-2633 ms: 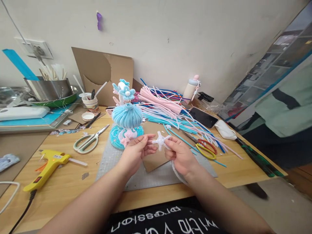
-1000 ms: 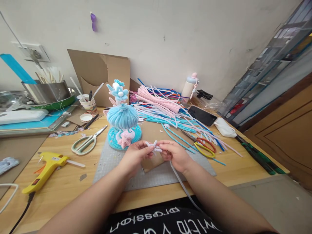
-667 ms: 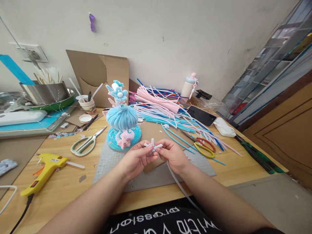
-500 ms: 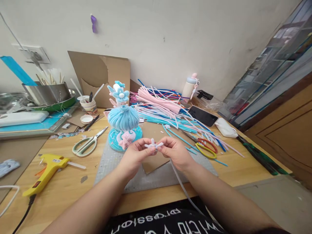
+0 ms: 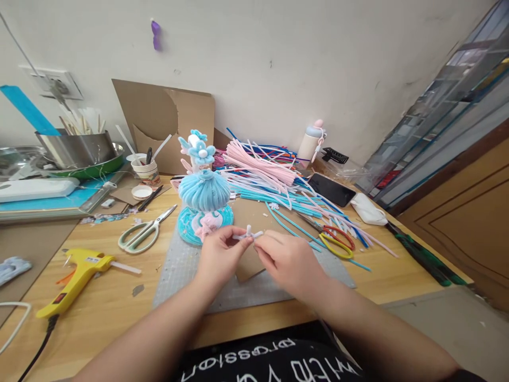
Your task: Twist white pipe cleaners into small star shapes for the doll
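My left hand (image 5: 220,255) is closed, thumb and fingers pinching a small pale pipe cleaner piece (image 5: 249,231) with several short arms sticking out. My right hand (image 5: 293,261) closes at the piece's right side, knuckles turned up; its fingertips are partly hidden. Both hands hover over a brown cardboard piece (image 5: 247,269) on a grey cutting mat (image 5: 178,286). Just beyond my left hand stands a blue, white and pink fuzzy figure (image 5: 204,190) with a pleated blue skirt, on a round blue base.
Pipe cleaners (image 5: 258,164) in several colours pile up at the back. Red-and-yellow scissors (image 5: 337,243) lie right, near a phone (image 5: 331,189). To the left are green-handled scissors (image 5: 140,236), a yellow glue gun (image 5: 75,278) and a paper cup (image 5: 145,171).
My right hand has rolled over so its back faces up, still at the piece. The long pale strand that hung below it no longer shows. My left hand stays nearly in place.
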A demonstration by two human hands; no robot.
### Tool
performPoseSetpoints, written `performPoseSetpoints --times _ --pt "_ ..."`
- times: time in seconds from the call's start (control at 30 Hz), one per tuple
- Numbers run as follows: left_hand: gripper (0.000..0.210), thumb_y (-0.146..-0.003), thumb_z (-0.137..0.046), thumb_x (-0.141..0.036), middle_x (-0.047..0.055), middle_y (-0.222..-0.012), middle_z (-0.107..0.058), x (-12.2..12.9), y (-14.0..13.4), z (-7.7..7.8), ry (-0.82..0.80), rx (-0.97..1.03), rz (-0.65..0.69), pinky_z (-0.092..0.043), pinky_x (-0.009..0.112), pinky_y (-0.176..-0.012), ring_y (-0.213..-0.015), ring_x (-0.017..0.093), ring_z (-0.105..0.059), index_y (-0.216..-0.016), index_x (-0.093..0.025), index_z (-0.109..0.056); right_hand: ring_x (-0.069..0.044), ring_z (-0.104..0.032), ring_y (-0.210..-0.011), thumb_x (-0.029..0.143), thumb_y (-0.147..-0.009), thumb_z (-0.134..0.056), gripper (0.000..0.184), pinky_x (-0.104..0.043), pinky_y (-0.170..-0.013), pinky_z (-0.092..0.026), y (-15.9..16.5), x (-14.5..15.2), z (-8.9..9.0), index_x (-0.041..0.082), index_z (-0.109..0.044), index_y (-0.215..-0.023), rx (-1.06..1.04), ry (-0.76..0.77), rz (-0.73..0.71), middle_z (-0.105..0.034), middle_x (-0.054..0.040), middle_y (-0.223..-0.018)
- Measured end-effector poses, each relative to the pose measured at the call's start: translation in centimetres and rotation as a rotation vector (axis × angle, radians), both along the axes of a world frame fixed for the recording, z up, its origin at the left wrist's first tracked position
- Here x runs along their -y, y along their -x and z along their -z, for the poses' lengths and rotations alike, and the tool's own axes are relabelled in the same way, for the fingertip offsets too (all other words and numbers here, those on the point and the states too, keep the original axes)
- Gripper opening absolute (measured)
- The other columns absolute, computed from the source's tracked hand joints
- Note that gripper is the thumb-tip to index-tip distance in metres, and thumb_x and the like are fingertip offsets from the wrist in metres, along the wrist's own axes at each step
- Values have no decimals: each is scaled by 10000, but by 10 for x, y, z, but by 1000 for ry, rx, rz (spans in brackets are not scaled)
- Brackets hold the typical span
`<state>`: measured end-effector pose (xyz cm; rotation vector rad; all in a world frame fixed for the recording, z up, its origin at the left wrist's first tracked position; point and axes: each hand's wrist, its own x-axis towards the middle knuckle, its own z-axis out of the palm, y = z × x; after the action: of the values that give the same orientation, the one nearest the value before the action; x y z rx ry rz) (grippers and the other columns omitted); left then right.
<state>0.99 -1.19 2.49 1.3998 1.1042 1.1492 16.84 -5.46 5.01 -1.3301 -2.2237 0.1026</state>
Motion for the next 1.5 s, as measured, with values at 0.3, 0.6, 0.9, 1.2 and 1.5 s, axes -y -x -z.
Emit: performPoseSetpoints --times 0.3,0.6,0.9,1.2,1.5 --pt "187 -602 -784 -244 32 -684 -692 -1 10 -10 228 106 559 -426 233 -577 -607 133 -597 -723 -140 -686 -110 -558 -540 265 -717 -696 118 -212 -488 -406 -28 -29 -24 165 -653 -762 -482 684 -269 -631 11 -620" --pt "193 -630 -787 -269 14 -655 -659 0 5 -4 383 554 541 -426 231 -644 -614 113 -583 -697 -136 -664 -134 -640 -684 217 -783 -636 106 -239 -609 -494 -12 -18 10 184 -711 -850 -931 430 -306 -702 -35 -763" --pt "212 -591 -806 -253 -12 -595 -627 4 0 -3 254 490 320 -399 211 -591 -569 91 -533 -671 -144 -642 -116 -605 -578 220 -721 -690 76 -220 -527 -489 -6 -11 13 175 -637 -690 -947 301 -154 -652 6 -636" --pt "126 -667 -741 -233 4 -702 -614 8 -1 -5 -129 199 66 -420 253 -678 -695 136 -549 -680 -171 -631 -154 -610 -644 295 -700 -713 119 -264 -590 -498 8 -11 14 181 -682 -718 -996 300 100 -677 -25 -694" --pt "121 -704 -699 -252 7 -720 -585 -2 2 -4 -205 -136 157 -382 247 -621 -675 137 -515 -783 -172 -655 -142 -568 -617 336 -671 -725 194 -265 -609 -443 -3 -24 15 152 -683 -714 -885 530 118 -660 -13 -664"
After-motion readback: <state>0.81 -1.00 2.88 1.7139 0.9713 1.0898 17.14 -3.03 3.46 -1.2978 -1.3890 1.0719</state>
